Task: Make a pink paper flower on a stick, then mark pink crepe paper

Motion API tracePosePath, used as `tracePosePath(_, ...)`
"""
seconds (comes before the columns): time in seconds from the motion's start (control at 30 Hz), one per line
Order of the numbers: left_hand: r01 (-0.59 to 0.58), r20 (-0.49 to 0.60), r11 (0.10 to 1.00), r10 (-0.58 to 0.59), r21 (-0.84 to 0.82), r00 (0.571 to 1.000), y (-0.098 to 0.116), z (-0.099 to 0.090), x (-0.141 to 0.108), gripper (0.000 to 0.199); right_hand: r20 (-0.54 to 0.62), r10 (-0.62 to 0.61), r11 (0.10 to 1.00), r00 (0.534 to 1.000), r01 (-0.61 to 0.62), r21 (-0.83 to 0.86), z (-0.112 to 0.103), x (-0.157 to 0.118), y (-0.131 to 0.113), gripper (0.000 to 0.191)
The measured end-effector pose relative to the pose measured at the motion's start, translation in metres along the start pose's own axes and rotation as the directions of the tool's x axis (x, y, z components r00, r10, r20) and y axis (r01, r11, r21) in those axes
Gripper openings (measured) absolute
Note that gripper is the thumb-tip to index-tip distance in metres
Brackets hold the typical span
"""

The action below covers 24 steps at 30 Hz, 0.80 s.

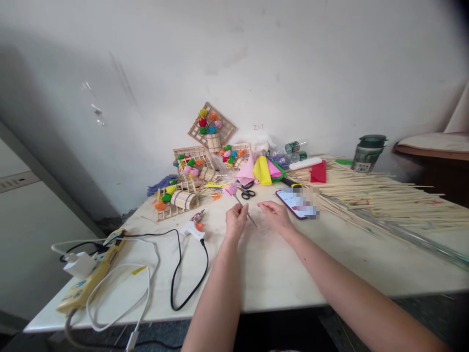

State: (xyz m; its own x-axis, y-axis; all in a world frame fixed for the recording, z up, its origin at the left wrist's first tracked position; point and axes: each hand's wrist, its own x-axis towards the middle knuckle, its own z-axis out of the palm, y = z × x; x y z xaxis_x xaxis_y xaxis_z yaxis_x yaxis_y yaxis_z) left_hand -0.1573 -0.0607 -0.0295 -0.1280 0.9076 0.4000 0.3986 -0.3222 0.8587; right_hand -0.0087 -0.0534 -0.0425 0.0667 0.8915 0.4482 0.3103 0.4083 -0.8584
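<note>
My left hand (236,220) is closed around a thin stick with a pink paper flower (230,189) at its upper end; the stick's lower end points down to the right. To its right, my right hand (275,215) is apart from the stick, its fingers pressed together at the tips; whether anything small is between them cannot be made out. Black scissors (248,194) lie just beyond my hands. A phone (296,203) with a lit screen rests beside my right hand. A white glue gun (193,230) lies left of my left hand.
Bamboo lattices with small baskets of colourful flowers (183,199) stand at the back left. Pink and yellow sheets (262,170) lie behind the scissors. Many thin sticks (388,195) and a green-lidded cup (368,153) are on the right. A power strip (91,279) with cables occupies the left.
</note>
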Motion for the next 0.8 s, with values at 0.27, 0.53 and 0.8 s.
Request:
tracePosePath(0.27,-0.1,-0.006,0.994,0.1,0.046,0.995,-0.004,0.005,0.001,0.039,0.039,-0.139,0.965,0.99,0.144,-0.22,-0.004,0.007,-0.049,0.024)
tracePosePath(0.53,-0.097,0.019,0.992,0.096,0.077,0.995,-0.001,0.006,-0.002,0.028,0.118,-0.088,0.927,0.989,0.125,-0.354,0.004,0.017,-0.077,0.015)
tracePosePath(0.8,-0.159,-0.008,0.948,0.168,0.275,0.986,0.011,0.005,-0.008,0.027,0.179,-0.086,0.894,0.98,0.155,-0.42,0.007,0.028,-0.085,0.012)
